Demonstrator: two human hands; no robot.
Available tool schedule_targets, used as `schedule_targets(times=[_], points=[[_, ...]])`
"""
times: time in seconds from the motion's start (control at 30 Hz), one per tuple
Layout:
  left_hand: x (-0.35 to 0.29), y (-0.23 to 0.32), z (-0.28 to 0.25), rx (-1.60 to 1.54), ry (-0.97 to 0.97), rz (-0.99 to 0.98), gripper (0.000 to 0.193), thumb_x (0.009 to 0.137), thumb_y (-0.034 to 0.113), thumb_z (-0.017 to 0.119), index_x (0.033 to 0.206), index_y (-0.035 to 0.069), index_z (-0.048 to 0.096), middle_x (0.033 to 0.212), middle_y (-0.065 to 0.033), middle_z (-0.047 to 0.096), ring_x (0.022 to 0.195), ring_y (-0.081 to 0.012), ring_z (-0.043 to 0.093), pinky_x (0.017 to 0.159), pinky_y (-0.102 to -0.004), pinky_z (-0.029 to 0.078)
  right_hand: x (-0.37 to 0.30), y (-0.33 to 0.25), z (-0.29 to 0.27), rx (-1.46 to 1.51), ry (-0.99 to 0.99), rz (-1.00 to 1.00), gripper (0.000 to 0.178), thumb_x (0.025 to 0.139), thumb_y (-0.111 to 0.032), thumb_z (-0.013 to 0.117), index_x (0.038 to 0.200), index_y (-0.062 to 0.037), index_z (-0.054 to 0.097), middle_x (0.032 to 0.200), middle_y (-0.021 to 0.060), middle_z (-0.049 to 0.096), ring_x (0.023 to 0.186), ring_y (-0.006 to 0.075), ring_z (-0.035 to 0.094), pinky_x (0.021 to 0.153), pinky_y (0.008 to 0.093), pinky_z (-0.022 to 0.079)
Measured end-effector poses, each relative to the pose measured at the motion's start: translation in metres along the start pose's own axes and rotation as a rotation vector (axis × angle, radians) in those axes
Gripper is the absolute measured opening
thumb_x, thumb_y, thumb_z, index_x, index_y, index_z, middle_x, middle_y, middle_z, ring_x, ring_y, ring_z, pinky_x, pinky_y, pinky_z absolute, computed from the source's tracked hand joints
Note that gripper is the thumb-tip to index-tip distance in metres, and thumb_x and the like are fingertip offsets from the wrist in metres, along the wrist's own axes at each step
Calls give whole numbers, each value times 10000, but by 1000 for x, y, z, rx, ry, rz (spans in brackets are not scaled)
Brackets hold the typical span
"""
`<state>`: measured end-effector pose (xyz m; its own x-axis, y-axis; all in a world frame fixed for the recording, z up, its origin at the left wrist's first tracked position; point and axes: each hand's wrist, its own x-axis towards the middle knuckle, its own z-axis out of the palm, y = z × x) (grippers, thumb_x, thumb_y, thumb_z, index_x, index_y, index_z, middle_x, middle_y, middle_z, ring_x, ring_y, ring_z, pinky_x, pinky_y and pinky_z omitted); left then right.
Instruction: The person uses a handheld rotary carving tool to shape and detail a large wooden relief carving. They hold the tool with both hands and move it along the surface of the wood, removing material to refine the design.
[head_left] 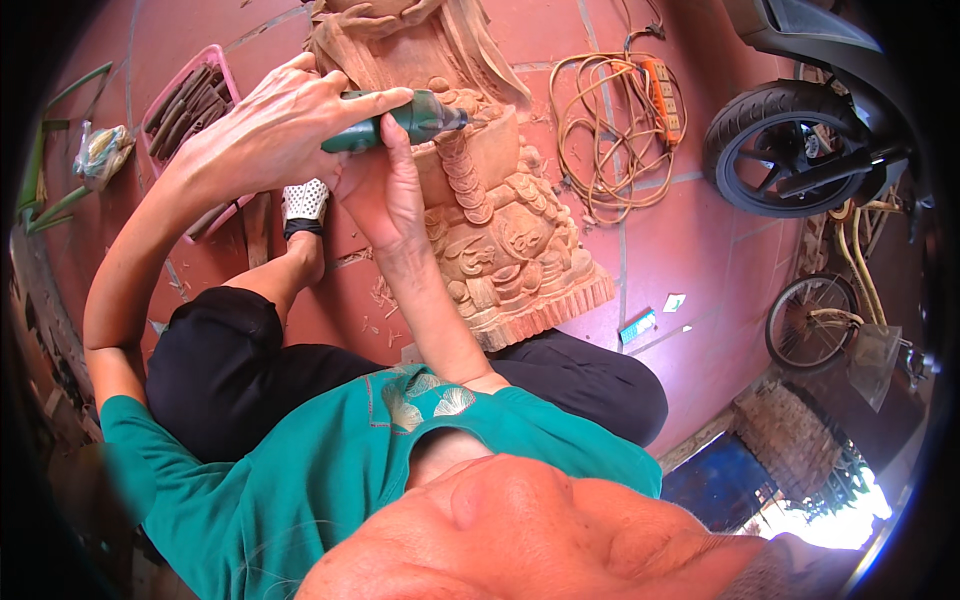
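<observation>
One green power tool, tip to the right

Head view: the left hand clamps it, index finger stretched along its far side; the right hand supports it from the near side, thumb against it, other fingers mostly hidden. Its long axis runs left to right, the tip over carved wood.

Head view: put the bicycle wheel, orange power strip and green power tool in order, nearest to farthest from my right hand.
1. Green power tool: at your right hand.
2. Orange power strip: floor, right of the carving.
3. Bicycle wheel: far right.
</observation>
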<state>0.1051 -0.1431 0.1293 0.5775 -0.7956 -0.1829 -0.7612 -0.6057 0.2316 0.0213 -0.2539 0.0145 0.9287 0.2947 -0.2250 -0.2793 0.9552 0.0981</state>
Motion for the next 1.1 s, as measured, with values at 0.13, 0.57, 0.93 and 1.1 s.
schedule_targets(times=[0.13, 0.57, 0.93, 1.1], points=[[3, -2, 5, 5, 5, 19, 850, 625, 78, 656, 1448, 181, 467, 803, -122, 598, 820, -275, 591, 837, -400, 424, 1, -3, -5, 17, 19, -4, 423, 969, -306, 610, 1332, -125, 492, 1312, 74, 579, 1216, 224, 556, 1004, 451, 478], [6, -4, 10, 11, -51, 21, 905, 644, 104, 681, 1497, 190, 395, 801, -115, 563, 798, -266, 548, 813, -384, 403, 3, -5, -11, 42, 6, -5, 412, 974, -306, 600, 1331, -127, 496, 1315, 72, 579, 1222, 222, 552, 999, 453, 479], [-1, -8, 24, -21, -54, -35, 962, 623, 113, 724, 1513, 202, 370, 833, -133, 583, 838, -291, 561, 857, -405, 416, 5, -1, -15, 25, 16, 21, 448, 974, -321, 600, 1345, -105, 474, 1322, 81, 569, 1232, 234, 543, 1024, 465, 460], [-1, -5, 20, 12, -72, -48, 952, 633, 107, 714, 1514, 203, 369, 823, -126, 576, 839, -284, 561, 862, -401, 417, 4, -2, -13, 2, 17, 16, 442, 978, -319, 594, 1346, -107, 473, 1321, 78, 570, 1227, 227, 546, 1022, 464, 463]])
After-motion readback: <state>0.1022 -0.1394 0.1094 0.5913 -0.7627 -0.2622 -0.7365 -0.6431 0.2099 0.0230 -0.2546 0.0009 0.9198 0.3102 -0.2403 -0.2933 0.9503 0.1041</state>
